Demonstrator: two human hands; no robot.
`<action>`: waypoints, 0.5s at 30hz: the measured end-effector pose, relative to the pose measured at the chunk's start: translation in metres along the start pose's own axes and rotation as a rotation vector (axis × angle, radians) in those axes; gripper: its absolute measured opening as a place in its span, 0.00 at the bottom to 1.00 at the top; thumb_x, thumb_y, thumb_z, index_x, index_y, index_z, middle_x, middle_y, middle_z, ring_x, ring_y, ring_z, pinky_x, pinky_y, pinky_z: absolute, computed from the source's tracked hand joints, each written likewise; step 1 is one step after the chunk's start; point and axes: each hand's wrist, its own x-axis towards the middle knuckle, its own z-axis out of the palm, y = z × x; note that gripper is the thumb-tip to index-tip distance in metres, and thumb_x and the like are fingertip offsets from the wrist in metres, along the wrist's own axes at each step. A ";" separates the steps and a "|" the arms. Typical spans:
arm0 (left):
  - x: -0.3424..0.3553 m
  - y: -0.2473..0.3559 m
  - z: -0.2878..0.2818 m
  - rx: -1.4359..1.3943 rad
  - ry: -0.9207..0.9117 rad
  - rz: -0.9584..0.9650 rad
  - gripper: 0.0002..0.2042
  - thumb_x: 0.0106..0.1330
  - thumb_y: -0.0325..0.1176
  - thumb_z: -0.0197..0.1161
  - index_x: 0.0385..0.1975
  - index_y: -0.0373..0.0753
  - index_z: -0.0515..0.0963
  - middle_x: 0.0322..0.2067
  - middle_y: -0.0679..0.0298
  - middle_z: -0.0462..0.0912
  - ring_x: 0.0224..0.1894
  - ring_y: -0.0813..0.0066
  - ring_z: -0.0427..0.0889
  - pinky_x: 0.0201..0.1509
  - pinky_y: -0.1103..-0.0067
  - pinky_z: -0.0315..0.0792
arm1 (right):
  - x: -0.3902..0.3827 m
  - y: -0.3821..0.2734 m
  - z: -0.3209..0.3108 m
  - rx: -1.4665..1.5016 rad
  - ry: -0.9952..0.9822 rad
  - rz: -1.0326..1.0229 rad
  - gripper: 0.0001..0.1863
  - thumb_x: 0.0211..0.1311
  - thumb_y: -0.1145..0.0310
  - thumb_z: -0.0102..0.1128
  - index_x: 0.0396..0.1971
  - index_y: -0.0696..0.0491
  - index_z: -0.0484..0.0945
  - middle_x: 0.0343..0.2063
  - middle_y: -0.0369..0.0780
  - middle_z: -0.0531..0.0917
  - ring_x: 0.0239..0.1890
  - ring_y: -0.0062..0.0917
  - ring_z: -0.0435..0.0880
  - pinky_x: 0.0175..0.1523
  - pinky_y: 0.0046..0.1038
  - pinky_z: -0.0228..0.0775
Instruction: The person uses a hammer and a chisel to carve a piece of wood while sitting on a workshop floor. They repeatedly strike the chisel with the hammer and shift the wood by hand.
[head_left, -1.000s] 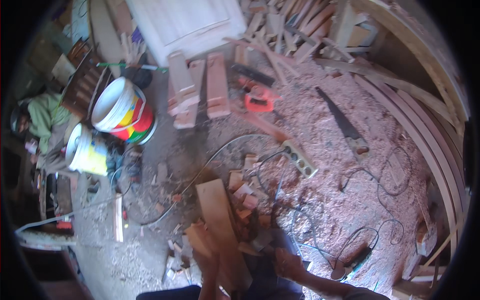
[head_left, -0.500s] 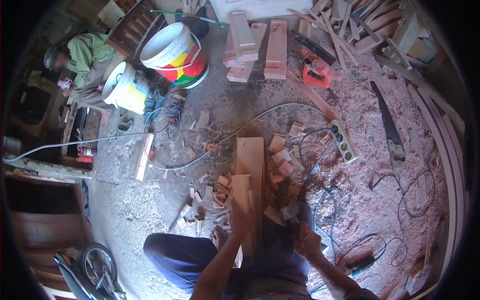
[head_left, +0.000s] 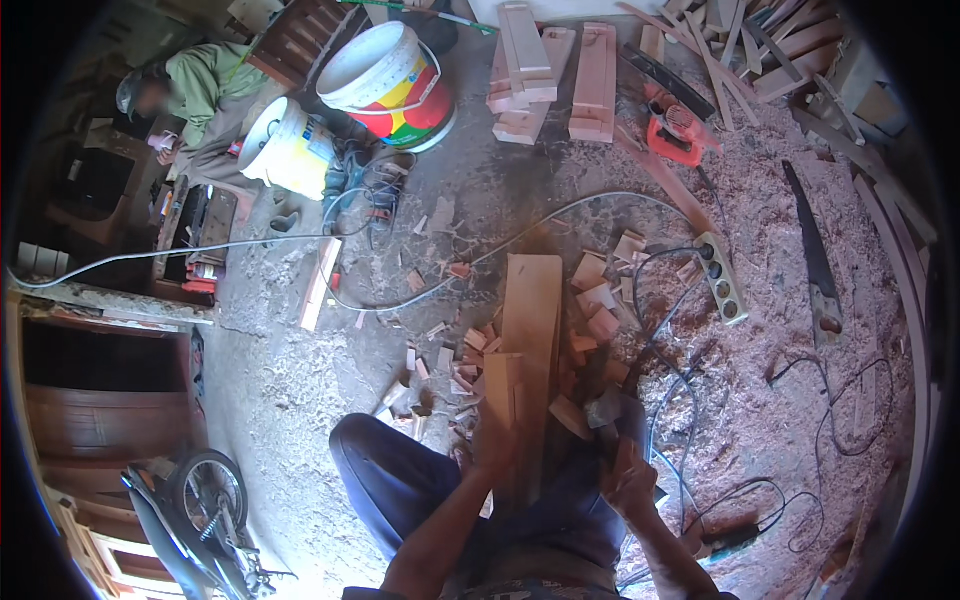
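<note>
My left hand [head_left: 495, 442] is closed around a short wooden block [head_left: 503, 385], held over the left side of a long wooden board [head_left: 533, 300]. The board runs away from me between my legs, its near end in shadow. To the right of the board, my right hand [head_left: 628, 478] is closed on a tool with a grey head [head_left: 604, 410]; its exact kind is hard to make out in the shadow. Small wood offcuts [head_left: 597, 298] lie on both sides of the board.
A power strip [head_left: 721, 278] and loose cables lie to the right, near a handsaw [head_left: 812, 250] on shavings. Buckets [head_left: 385, 85] and stacked timber pieces [head_left: 593, 85] stand farther off. Another person [head_left: 205, 95] sits at far left; a motorbike wheel [head_left: 210, 498] is at near left.
The whole view has shifted, so the surroundings sit farther right and mostly higher. The block has come slightly nearer to me relative to the board. Both hands keep their hold.
</note>
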 end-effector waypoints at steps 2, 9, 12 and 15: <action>0.007 0.010 0.003 0.006 0.024 0.004 0.32 0.63 0.41 0.64 0.62 0.33 0.58 0.45 0.31 0.78 0.50 0.30 0.78 0.54 0.49 0.72 | 0.001 0.003 0.001 0.027 0.033 -0.024 0.18 0.63 0.61 0.62 0.45 0.52 0.66 0.38 0.49 0.78 0.37 0.51 0.83 0.39 0.48 0.77; 0.036 0.028 0.017 -0.034 0.179 0.031 0.29 0.65 0.47 0.63 0.56 0.32 0.65 0.43 0.34 0.80 0.47 0.32 0.79 0.52 0.50 0.72 | 0.006 -0.002 0.005 -0.084 -0.062 0.116 0.21 0.64 0.60 0.60 0.50 0.53 0.66 0.40 0.52 0.79 0.39 0.54 0.83 0.42 0.53 0.74; 0.038 0.021 0.024 0.052 0.187 0.030 0.29 0.66 0.50 0.63 0.56 0.32 0.66 0.40 0.36 0.80 0.45 0.34 0.80 0.51 0.50 0.72 | 0.014 -0.005 0.005 -0.111 -0.078 0.171 0.25 0.66 0.56 0.59 0.54 0.56 0.65 0.41 0.55 0.80 0.40 0.57 0.82 0.44 0.55 0.72; 0.037 0.029 0.015 0.059 0.063 -0.081 0.28 0.66 0.50 0.62 0.55 0.33 0.66 0.39 0.38 0.80 0.45 0.35 0.80 0.50 0.51 0.72 | 0.032 -0.018 -0.001 -0.122 -0.132 0.286 0.27 0.65 0.56 0.59 0.56 0.56 0.64 0.44 0.56 0.80 0.44 0.58 0.81 0.48 0.56 0.70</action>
